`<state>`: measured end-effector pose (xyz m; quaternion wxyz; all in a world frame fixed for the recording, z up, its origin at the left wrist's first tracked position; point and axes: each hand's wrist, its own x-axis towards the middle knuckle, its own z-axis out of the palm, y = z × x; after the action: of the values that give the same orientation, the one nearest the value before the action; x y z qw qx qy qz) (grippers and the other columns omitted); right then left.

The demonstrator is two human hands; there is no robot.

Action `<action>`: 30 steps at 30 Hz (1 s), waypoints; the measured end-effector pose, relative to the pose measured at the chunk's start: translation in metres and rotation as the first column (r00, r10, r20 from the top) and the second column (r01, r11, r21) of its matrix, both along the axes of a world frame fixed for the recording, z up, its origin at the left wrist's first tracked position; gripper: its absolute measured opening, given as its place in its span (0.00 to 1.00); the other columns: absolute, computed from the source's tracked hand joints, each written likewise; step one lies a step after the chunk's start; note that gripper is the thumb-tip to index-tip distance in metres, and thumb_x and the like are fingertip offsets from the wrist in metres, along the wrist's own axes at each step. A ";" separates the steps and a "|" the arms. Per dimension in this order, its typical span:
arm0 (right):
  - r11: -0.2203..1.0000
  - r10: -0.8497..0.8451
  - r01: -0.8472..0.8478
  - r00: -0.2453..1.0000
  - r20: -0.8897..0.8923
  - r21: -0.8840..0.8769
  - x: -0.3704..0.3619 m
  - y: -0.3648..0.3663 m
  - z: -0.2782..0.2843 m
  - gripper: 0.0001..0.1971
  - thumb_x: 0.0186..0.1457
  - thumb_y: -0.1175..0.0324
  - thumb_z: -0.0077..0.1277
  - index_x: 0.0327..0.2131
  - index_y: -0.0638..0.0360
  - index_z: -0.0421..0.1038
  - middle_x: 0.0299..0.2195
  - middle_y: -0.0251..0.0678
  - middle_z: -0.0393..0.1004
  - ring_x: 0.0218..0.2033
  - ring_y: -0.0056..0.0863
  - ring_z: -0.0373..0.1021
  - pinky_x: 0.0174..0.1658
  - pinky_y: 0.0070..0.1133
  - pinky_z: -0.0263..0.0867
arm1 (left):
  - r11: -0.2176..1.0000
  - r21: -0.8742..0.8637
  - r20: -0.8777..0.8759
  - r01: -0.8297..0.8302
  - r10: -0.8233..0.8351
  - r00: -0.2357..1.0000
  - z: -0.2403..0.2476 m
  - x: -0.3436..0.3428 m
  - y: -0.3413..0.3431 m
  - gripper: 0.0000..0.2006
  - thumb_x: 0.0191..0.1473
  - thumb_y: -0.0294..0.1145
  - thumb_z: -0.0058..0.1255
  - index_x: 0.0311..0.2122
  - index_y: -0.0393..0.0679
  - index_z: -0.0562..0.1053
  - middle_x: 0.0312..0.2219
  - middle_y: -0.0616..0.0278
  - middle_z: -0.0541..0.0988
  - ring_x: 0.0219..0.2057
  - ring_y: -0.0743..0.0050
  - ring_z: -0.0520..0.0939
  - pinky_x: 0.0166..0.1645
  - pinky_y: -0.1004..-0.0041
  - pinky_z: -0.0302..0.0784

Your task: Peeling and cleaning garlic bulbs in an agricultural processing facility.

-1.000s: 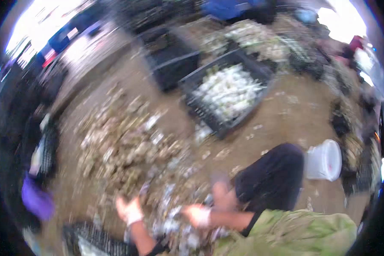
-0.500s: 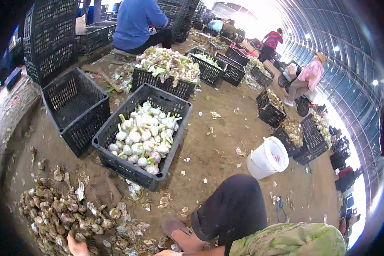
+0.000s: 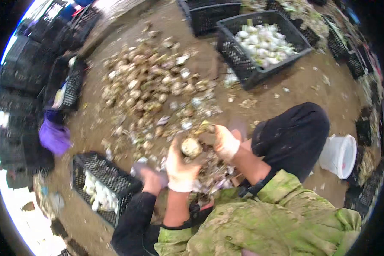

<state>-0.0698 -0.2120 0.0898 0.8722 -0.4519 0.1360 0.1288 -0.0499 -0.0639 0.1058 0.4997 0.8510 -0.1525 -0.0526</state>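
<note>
My left hand point(image 3: 180, 164), in a white glove, grips a dirty round bulb point(image 3: 191, 147) from below. My right hand point(image 3: 225, 141), also gloved, is closed on the bulb's leafy top, right beside the left. Both hands sit over my knees, at the near edge of a wide heap of unpeeled bulbs and husks point(image 3: 151, 87) spread on the dirt floor. Whether the right hand also holds a tool is hidden by blur.
A black crate of peeled white bulbs point(image 3: 264, 45) stands at the far right, another black crate point(image 3: 102, 185) with a few white bulbs at my left. A white bucket point(image 3: 340, 155) is by my right knee. Purple cloth point(image 3: 53, 136) and stacked crates point(image 3: 23, 64) lie left.
The view has swung down from the far crates and other people to the heap and my lap. My hands came up from the pile holding one bulb.
</note>
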 end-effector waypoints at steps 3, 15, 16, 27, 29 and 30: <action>0.997 -0.020 0.016 0.999 0.045 0.080 -0.004 0.008 -0.004 0.16 0.51 0.61 0.52 0.41 0.61 0.68 0.36 0.35 0.73 0.37 0.21 0.69 0.39 0.21 0.67 | 0.980 0.182 0.261 -0.083 0.033 0.965 0.017 -0.019 -0.002 0.35 0.29 0.25 0.62 0.50 0.36 0.64 0.41 0.49 0.72 0.41 0.57 0.75 0.46 0.69 0.70; 0.811 0.101 0.066 0.963 0.251 -0.581 0.003 -0.014 0.002 0.14 0.51 0.63 0.48 0.38 0.61 0.67 0.34 0.38 0.70 0.36 0.31 0.68 0.37 0.28 0.66 | 0.986 0.162 0.204 0.038 -0.072 0.976 0.040 -0.033 -0.003 0.16 0.55 0.29 0.43 0.49 0.37 0.65 0.41 0.50 0.71 0.40 0.56 0.72 0.43 0.62 0.72; 0.788 0.122 0.055 0.962 0.243 -0.613 0.003 -0.014 -0.003 0.14 0.51 0.63 0.48 0.39 0.61 0.67 0.35 0.39 0.70 0.36 0.32 0.68 0.37 0.28 0.66 | 0.996 0.074 0.174 0.048 -0.061 0.983 0.036 -0.032 0.001 0.15 0.55 0.29 0.42 0.48 0.36 0.66 0.40 0.50 0.71 0.39 0.56 0.72 0.42 0.62 0.72; 0.293 0.269 0.094 0.947 0.176 -0.951 -0.013 -0.009 -0.004 0.26 0.38 0.67 0.53 0.46 0.58 0.65 0.42 0.43 0.68 0.42 0.39 0.66 0.44 0.29 0.65 | 0.666 -0.526 -0.799 -0.530 -0.172 0.577 0.023 -0.030 0.010 0.23 0.50 0.51 0.44 0.44 0.43 0.70 0.44 0.57 0.72 0.45 0.59 0.71 0.50 0.59 0.66; 0.151 0.227 0.216 0.942 0.247 -0.965 -0.019 -0.013 0.000 0.20 0.37 0.70 0.53 0.40 0.57 0.69 0.38 0.42 0.71 0.39 0.38 0.69 0.41 0.28 0.66 | 0.754 -0.551 -0.623 -0.358 -0.085 0.778 0.011 -0.031 0.010 0.21 0.50 0.46 0.47 0.45 0.42 0.68 0.42 0.58 0.72 0.43 0.63 0.72 0.48 0.62 0.68; 0.360 0.076 0.254 0.951 0.300 -0.897 -0.025 -0.006 0.002 0.18 0.36 0.73 0.52 0.37 0.57 0.71 0.35 0.42 0.72 0.37 0.36 0.70 0.39 0.27 0.68 | 0.775 -0.540 -0.568 -0.328 -0.048 0.822 0.003 -0.031 0.011 0.21 0.49 0.44 0.49 0.46 0.42 0.68 0.41 0.59 0.72 0.42 0.65 0.72 0.46 0.64 0.69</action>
<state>-0.0950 -0.2177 0.0920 0.4805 -0.8691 0.0798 -0.0863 -0.0812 -0.0532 0.1093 0.7738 0.5971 0.0565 -0.2038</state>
